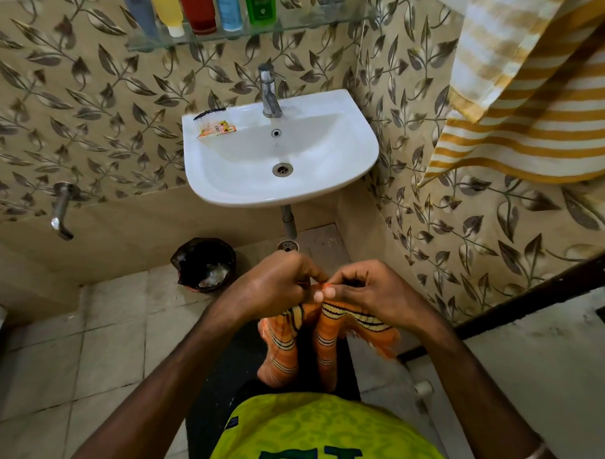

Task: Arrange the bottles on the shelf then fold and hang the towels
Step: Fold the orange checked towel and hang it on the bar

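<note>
An orange towel (319, 336) with black and cream stripes hangs in front of my body, pinched at its top edge by both hands. My left hand (275, 285) and my right hand (364, 286) meet thumb to thumb, fingers closed on the cloth. Two folds of the towel drop below my hands. Several bottles stand in a row on the glass shelf (267, 30) above the sink: a blue-grey bottle (139, 12), a yellow bottle (166, 8), a red bottle (197, 7), a light blue bottle (228, 7) and a green bottle (259, 4). A yellow-and-white striped towel (525, 93) hangs at the upper right.
A white sink (362, 156) with a chrome tap (270, 91) is mounted on the leaf-patterned wall; a comb and small sachets (217, 127) lie on its left rim. A black-lined bin (204, 263) sits on the floor. A wall tap (61, 209) sticks out at left.
</note>
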### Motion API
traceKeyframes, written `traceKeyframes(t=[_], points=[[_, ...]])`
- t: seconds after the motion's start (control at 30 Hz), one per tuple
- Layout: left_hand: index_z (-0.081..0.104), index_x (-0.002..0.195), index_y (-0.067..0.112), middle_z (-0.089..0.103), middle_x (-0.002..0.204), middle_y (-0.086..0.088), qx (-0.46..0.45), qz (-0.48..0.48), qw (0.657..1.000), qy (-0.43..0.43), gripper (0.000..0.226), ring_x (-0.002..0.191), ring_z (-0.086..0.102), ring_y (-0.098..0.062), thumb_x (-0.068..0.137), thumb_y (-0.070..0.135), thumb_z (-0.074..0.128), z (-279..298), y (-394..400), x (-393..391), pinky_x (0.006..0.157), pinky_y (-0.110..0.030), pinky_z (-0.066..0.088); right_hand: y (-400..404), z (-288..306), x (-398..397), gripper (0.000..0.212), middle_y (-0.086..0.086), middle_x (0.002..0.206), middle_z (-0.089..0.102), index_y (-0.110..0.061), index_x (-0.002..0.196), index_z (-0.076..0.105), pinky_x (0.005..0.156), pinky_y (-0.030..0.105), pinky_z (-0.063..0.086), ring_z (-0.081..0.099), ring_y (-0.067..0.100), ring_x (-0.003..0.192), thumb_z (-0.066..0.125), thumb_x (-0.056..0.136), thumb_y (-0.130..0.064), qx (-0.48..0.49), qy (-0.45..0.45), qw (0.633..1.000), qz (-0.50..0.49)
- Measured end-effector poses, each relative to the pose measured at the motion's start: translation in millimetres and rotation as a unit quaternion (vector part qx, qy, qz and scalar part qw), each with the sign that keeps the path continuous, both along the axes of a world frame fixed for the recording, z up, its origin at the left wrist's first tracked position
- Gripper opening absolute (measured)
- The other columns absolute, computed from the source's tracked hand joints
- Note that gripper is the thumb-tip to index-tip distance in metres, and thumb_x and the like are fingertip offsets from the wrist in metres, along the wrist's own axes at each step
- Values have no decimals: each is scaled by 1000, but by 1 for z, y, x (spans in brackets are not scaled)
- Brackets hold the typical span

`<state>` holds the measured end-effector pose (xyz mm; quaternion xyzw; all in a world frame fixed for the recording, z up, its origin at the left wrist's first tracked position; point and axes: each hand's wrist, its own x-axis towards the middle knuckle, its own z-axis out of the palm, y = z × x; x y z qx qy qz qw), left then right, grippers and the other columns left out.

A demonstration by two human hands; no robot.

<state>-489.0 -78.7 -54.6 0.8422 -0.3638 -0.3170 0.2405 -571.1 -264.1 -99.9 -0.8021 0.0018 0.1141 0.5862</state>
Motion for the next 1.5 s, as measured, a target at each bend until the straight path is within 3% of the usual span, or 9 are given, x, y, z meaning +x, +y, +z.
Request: traceKeyframes(t=[0.1,0.2,0.43,0.63,0.8,1.0,1.2,1.33,1.5], points=[[77,97,21,74,90,6,9,37,999,-16,10,85,68,-6,90,24,71,-3,-1,3,79,-35,60,-2,0,0,23,4,89,76,-16,91,79,72,32,53,71,22,85,76,83,-38,5,1,1000,-8],[75,89,24,71,83,8,12,50,998,-23,5,79,66,-4,89,21,71,-3,1,6,65,-23,53,-6,-5,-4,22,8,91,76,-17,94,78,74,40,55,71,29,87,74,84,-37,16,8,1000,-16],[77,94,22,74,88,9,16,68,997,-18,7,84,68,-2,90,21,71,-5,9,15,74,-24,55,-20,-14,-17,17,10,90,76,-17,93,78,72,36,53,71,27,82,73,87,-32,5,31,999,-38],[76,95,22,75,89,9,24,73,997,-20,7,84,69,-2,90,21,71,-5,13,24,78,-26,58,-32,-17,-27,16,5,89,77,-21,90,78,78,45,58,72,27,85,74,83,-35,-23,50,997,-52],[76,97,19,75,95,6,30,81,996,-30,9,89,69,-6,90,20,70,-6,10,26,81,-30,58,-35,-14,-29,10,1,91,78,-18,92,76,76,35,61,75,17,82,75,86,-27,-19,59,997,-47],[77,99,19,75,97,5,36,103,992,-64,11,91,69,-9,90,21,72,-13,7,29,82,-32,58,-28,-8,-28,29,8,79,72,-24,108,75,66,33,57,70,24,73,80,80,-19,106,20,993,-52],[76,101,18,75,96,3,18,130,989,-65,12,88,68,-8,91,22,70,-15,4,26,79,-34,59,-18,0,-24,27,7,108,78,-13,108,77,89,30,59,74,23,104,71,86,1,171,4,984,57],[75,100,17,75,98,2,-10,145,988,-56,12,87,68,-7,92,22,69,-12,0,23,76,-29,57,-7,2,-18,37,4,108,78,-15,104,76,92,34,59,74,19,103,72,81,13,90,-76,993,23],[76,91,21,75,90,7,-61,187,980,-11,6,88,70,-6,91,22,70,-14,-1,19,84,-39,60,3,10,-11,19,-5,92,79,-15,93,79,83,26,60,75,7,90,81,78,-3,-18,-208,976,-54]])
